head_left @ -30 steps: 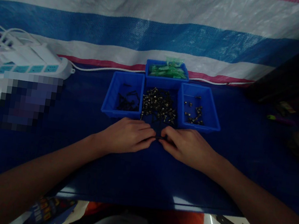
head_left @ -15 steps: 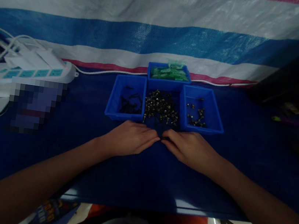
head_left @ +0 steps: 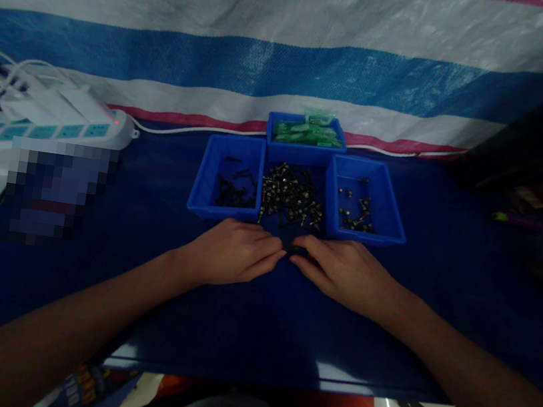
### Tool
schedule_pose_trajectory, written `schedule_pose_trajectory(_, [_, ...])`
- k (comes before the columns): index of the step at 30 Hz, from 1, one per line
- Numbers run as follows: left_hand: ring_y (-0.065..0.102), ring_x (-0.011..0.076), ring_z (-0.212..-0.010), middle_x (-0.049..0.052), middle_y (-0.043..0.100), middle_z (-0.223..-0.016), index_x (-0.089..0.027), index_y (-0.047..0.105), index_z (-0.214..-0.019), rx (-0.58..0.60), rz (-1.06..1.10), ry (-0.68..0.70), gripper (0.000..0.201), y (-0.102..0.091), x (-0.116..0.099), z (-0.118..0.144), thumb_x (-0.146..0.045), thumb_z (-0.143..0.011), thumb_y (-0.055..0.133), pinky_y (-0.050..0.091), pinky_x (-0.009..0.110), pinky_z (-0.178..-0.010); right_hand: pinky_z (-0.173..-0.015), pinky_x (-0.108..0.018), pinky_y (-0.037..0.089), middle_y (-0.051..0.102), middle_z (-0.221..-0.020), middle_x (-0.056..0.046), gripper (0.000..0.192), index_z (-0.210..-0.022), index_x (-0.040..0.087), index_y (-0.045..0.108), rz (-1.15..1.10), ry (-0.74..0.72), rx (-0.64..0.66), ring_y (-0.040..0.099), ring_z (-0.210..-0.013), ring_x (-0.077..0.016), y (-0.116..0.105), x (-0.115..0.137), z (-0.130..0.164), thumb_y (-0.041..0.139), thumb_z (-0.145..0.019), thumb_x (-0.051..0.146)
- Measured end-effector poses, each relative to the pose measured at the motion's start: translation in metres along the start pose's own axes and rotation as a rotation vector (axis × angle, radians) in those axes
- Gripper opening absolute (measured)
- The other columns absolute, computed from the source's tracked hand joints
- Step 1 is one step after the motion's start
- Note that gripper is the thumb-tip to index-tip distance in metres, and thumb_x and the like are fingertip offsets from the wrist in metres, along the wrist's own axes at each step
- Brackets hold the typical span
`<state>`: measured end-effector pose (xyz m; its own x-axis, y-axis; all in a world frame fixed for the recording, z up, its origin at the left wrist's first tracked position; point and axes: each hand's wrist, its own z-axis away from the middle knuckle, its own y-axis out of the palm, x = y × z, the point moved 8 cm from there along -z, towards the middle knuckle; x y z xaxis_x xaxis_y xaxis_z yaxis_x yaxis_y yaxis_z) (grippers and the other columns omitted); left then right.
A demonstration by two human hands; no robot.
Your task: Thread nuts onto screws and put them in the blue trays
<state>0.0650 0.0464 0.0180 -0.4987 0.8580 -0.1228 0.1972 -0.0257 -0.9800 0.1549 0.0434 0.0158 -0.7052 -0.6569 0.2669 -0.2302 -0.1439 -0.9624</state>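
Pinched together at the fingertips, our left hand and right hand meet on the dark blue table, both closing on one small dark part that lies between them; it is too small and dim for us to tell its shape. Both palms face down, the wrists resting on the table.

Just beyond our fingers we count three blue trays. On our left is a tray of black pieces, on our right a tray with a few small metal pieces, and behind, against the tarp, a tray of green pieces. Between the left and right trays lies one loose pile of small metal parts, too many and too tangled for us to count. The held part sits just in front of that pile.

Well apart on the left we see one white power strip with white cables. A striped tarp hangs behind the table.
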Motion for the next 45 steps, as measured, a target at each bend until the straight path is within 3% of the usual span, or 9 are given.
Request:
schedule_pose_trajectory(7, [0.054,0.0111,-0.061,0.0,0.055,-0.065,-0.015,0.052,-0.073,0.012,0.006,-0.01,0.032,0.0,0.0,0.0,-0.03,-0.091,0.03,0.04,0.023,-0.059,-0.059,-0.025,0.037,0.063,-0.077,-0.002,0.025,-0.096,0.017,0.053,0.008,-0.034,0.01,0.059,-0.066,-0.0128,0.0,0.003,-0.001,0.032,-0.092,0.029])
schedule_pose_trajectory(11, [0.055,0.0117,-0.067,0.001,0.056,-0.07,-0.016,0.053,-0.082,0.008,0.022,-0.022,0.03,0.0,0.001,0.001,-0.035,-0.091,0.032,0.041,0.022,-0.061,-0.057,-0.025,0.035,0.061,-0.071,-0.002,0.029,-0.092,0.016,0.053,0.03,-0.037,0.013,0.057,-0.062,-0.0121,0.0,0.003,-0.001,0.028,-0.093,0.031])
schedule_pose_trajectory(22, [0.055,0.0094,-0.071,0.001,0.058,-0.078,-0.016,0.054,-0.097,-0.187,0.024,0.056,0.02,-0.016,-0.005,0.003,-0.026,-0.09,0.038,0.044,0.02,-0.063,-0.056,-0.024,0.033,0.057,-0.066,0.0,0.03,-0.079,0.016,0.05,0.023,-0.084,0.016,0.053,-0.058,-0.0101,0.0,0.008,0.0,0.028,-0.093,0.032])
schedule_pose_trajectory(29, [0.056,0.0107,-0.078,0.002,0.059,-0.088,-0.017,0.054,-0.098,-0.211,0.024,0.148,0.016,-0.018,-0.014,0.005,-0.022,-0.087,0.043,0.047,0.021,-0.066,-0.057,-0.024,0.034,0.059,-0.068,0.0,0.026,-0.077,0.016,0.051,0.013,-0.107,0.028,0.055,-0.06,-0.0107,0.001,0.01,0.0,0.034,-0.092,0.03])
schedule_pose_trajectory(33, [0.057,0.0095,-0.081,0.002,0.06,-0.095,-0.016,0.054,-0.086,-0.229,0.102,0.175,0.011,-0.019,-0.018,0.006,-0.017,-0.082,0.044,0.048,0.019,-0.067,-0.058,-0.024,0.036,0.061,-0.072,-0.001,0.028,-0.083,0.016,0.054,-0.019,-0.099,0.031,0.057,-0.064,-0.0113,0.002,0.009,-0.001,0.035,-0.091,0.035])
schedule_pose_trajectory(40, [0.056,0.0082,-0.067,0.0,0.06,-0.073,-0.015,0.051,-0.081,-0.188,0.165,0.116,0.009,-0.014,-0.01,0.005,-0.016,-0.08,0.042,0.046,0.019,-0.06,-0.061,-0.024,0.037,0.062,-0.073,-0.001,0.028,-0.083,0.017,0.054,-0.033,-0.076,0.062,0.059,-0.069,-0.0125,0.003,0.008,0.0,0.036,-0.091,0.037])
schedule_pose_trajectory(45, [0.054,0.0091,-0.068,0.0,0.057,-0.072,-0.015,0.052,-0.084,-0.162,0.104,0.112,0.013,-0.012,-0.009,0.003,-0.021,-0.086,0.041,0.044,0.02,-0.061,-0.061,-0.023,0.037,0.062,-0.073,-0.001,0.027,-0.084,0.017,0.054,-0.031,-0.075,0.036,0.059,-0.069,-0.0124,-0.001,0.008,0.0,0.037,-0.09,0.037])
